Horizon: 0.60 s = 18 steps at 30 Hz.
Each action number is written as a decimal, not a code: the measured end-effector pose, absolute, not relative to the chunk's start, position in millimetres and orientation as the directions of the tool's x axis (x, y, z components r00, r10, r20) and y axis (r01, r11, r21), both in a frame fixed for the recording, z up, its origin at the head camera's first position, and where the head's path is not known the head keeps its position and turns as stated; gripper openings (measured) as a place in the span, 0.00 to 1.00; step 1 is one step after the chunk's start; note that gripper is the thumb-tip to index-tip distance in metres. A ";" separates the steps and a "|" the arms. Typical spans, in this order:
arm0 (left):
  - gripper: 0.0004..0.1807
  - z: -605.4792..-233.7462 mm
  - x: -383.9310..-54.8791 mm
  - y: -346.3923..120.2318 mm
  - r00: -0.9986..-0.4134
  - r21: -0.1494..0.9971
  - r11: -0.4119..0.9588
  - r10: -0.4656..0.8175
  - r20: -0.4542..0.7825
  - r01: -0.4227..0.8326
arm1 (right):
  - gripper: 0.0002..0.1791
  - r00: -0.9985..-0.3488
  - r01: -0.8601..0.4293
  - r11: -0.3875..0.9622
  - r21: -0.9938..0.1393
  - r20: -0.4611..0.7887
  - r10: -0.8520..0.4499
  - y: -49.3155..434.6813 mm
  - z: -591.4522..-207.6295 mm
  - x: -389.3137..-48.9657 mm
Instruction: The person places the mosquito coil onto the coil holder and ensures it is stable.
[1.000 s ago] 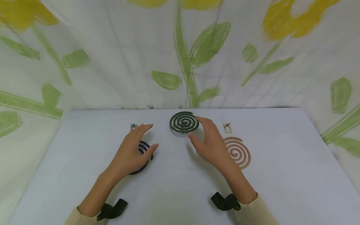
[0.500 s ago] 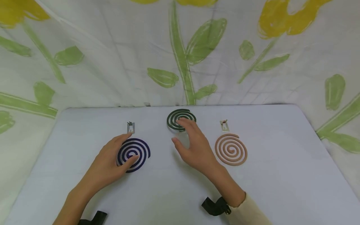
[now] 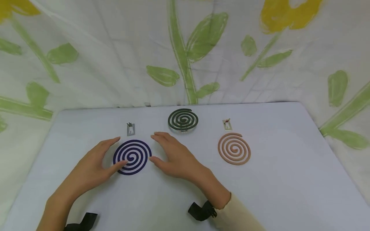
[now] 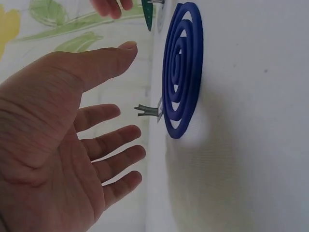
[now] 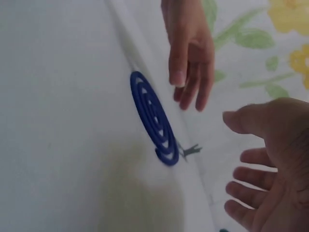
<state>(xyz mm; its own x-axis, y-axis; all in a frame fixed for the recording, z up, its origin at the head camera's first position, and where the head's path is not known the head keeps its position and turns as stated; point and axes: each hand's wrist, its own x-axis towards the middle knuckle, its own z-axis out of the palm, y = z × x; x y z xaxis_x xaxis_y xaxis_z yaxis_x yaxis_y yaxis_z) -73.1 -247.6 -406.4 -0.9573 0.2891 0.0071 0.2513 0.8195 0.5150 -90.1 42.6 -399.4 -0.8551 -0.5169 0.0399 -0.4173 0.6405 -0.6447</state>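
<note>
Blue coil (image 3: 132,157) lies flat on desk (image 3: 274,183), between left hand (image 3: 93,165) and right hand (image 3: 179,158), small metal stand (image 3: 131,129) just beyond. Both grips wide, thumbs apart from fingers, holding nothing. Right hand has shifted away from green coil (image 3: 183,120); work apparently now centres on blue coil.

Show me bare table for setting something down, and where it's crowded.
Largest: the table right of the tan coil. Smaller: between the left hand and the table's left edge. Crowded: around the blue coil, flanked by that hand and the right hand.
</note>
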 end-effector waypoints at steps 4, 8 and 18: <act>0.45 -403.6 -74.9 -251.5 -0.954 0.510 0.821 0.298 0.004 0.259 | 0.38 -0.798 -0.468 0.650 -0.599 -0.029 -0.602 29.9 -397.7 -93.9; 0.42 -404.5 -75.7 -255.5 -0.952 0.527 0.816 0.303 -0.039 0.238 | 0.39 -0.782 -0.486 0.650 -0.585 -0.041 -0.622 21.8 -399.7 -96.8; 0.47 -407.0 -72.6 -263.0 -0.949 0.517 0.826 0.304 -0.077 0.223 | 0.38 -0.751 -0.474 0.651 -0.593 -0.114 -0.650 7.9 -404.1 -104.9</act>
